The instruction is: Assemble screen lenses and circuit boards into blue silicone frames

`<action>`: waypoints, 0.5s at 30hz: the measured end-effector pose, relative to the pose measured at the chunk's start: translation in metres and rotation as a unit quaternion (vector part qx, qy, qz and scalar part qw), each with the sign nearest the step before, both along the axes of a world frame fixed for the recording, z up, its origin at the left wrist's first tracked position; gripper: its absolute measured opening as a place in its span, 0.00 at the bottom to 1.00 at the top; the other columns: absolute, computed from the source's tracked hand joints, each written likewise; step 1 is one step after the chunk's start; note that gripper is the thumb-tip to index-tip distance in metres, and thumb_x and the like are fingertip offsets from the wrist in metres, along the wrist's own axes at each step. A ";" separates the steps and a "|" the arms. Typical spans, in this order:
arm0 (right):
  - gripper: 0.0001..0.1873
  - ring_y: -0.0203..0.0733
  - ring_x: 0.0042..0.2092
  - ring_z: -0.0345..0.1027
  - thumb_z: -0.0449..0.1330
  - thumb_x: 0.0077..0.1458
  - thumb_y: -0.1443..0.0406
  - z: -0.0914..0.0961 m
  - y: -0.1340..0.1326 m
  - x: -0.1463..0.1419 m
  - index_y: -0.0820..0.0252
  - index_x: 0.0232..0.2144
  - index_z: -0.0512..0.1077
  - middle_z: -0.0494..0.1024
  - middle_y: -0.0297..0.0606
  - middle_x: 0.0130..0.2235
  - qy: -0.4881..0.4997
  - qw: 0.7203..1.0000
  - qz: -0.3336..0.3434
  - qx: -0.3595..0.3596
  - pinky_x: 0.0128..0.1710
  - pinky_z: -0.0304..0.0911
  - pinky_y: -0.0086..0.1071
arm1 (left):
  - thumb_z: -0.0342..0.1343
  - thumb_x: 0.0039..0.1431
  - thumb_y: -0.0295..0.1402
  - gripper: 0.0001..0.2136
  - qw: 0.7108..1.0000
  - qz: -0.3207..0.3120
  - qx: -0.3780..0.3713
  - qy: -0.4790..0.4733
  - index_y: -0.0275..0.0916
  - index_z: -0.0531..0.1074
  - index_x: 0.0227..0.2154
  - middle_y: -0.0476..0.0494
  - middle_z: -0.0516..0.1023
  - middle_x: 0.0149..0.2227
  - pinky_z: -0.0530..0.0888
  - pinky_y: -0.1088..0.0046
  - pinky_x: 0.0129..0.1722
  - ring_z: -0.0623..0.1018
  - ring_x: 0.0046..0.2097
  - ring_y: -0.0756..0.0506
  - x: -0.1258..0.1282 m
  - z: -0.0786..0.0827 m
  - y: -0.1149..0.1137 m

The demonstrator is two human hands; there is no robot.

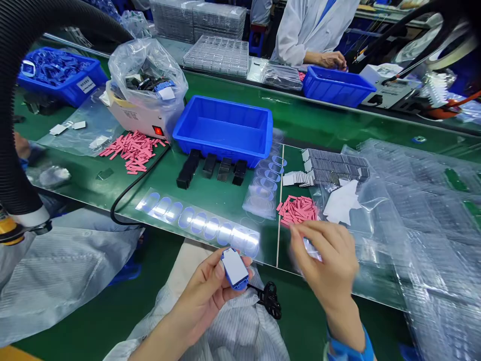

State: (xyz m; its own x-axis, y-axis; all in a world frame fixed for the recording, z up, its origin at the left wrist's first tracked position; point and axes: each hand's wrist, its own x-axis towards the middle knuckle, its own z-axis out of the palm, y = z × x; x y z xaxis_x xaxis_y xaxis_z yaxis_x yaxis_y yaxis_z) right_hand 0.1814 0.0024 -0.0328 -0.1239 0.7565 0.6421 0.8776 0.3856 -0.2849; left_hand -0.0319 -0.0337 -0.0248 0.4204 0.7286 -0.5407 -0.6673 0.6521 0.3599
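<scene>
My left hand (210,286) is closed around a small blue plastic housing (239,285) with a white rectangular piece on its upper face. I hold it tilted above my lap, in front of the bench edge. My right hand (330,260) is at the near edge of a pile of pink strips (298,209). Its thumb and index finger come together in a pinch, slightly blurred; whatever is between the tips is too small to make out. Beyond the left hand lies a clear strip of oval films (199,223). A blue band circles my right wrist.
A blue bin (225,131) stands mid-bench, with black pieces (188,169) before it. Grey-white stacked pieces (335,167) and clear trays (432,225) are at right. Another pink pile (133,150) and a hose (17,125) are at left. A co-worker's hand (330,60) is across the bench.
</scene>
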 end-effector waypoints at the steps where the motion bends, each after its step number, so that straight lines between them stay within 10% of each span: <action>1: 0.05 0.41 0.33 0.66 0.59 0.54 0.72 0.008 -0.007 -0.006 0.59 0.31 0.72 0.74 0.37 0.31 0.061 0.995 0.080 -0.024 0.33 0.60 0.37 | 0.65 0.48 0.38 0.13 1.000 -0.002 0.005 -0.006 0.39 0.78 0.37 0.45 0.83 0.37 0.78 0.81 0.34 0.82 0.37 0.49 0.001 0.000 0.000; 5: 0.11 0.41 0.37 0.65 0.54 0.54 0.77 0.025 -0.030 -0.028 0.62 0.37 0.72 0.72 0.39 0.34 0.185 0.940 0.271 -0.098 0.34 0.63 0.36 | 0.66 0.47 0.39 0.13 0.999 -0.007 0.019 -0.029 0.41 0.78 0.36 0.47 0.84 0.36 0.78 0.83 0.33 0.82 0.36 0.50 0.003 0.003 -0.001; 15: 0.12 0.41 0.37 0.63 0.53 0.53 0.78 0.019 -0.031 -0.036 0.62 0.37 0.72 0.71 0.39 0.34 0.229 0.935 0.253 -0.098 0.34 0.62 0.37 | 0.64 0.49 0.39 0.12 0.998 -0.020 0.046 -0.045 0.41 0.79 0.37 0.47 0.84 0.35 0.77 0.85 0.32 0.82 0.34 0.52 0.002 0.003 -0.004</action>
